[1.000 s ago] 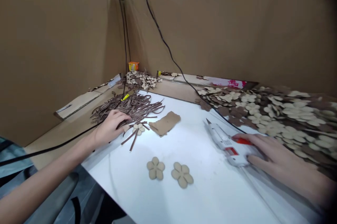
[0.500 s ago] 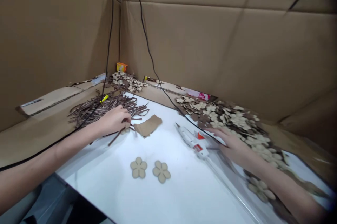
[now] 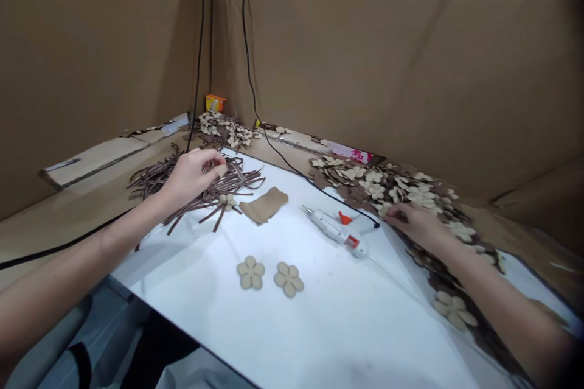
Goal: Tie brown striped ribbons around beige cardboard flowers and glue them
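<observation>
My left hand [image 3: 194,173] hovers over a heap of thin brown strips [image 3: 159,179], thumb and fingers curled together in a pinch. Whether anything is between those fingertips I cannot make out. Just below it lies a small beige flower [image 3: 227,201] with brown strips sticking out from under it. On the right, my right hand [image 3: 413,221] is closed at the fingertips, at the edge of a pile of beige and brown flower cut-outs [image 3: 371,179]. What it pinches is hidden among the pieces. Between the hands rests a white glue gun [image 3: 333,227] with an orange trigger.
Two larger beige flowers [image 3: 250,273] lie side by side on the white board [image 3: 319,328]. A torn brown piece [image 3: 264,205] is near the strips. A black cord [image 3: 250,66] hangs down to the glue gun. Cardboard walls [image 3: 365,60] enclose the back; an orange box [image 3: 215,103] stands in the corner.
My left hand has let go of the small flower with strips and risen off it. My right hand has moved from beside the glue gun to the flower pile, its fingers now curled.
</observation>
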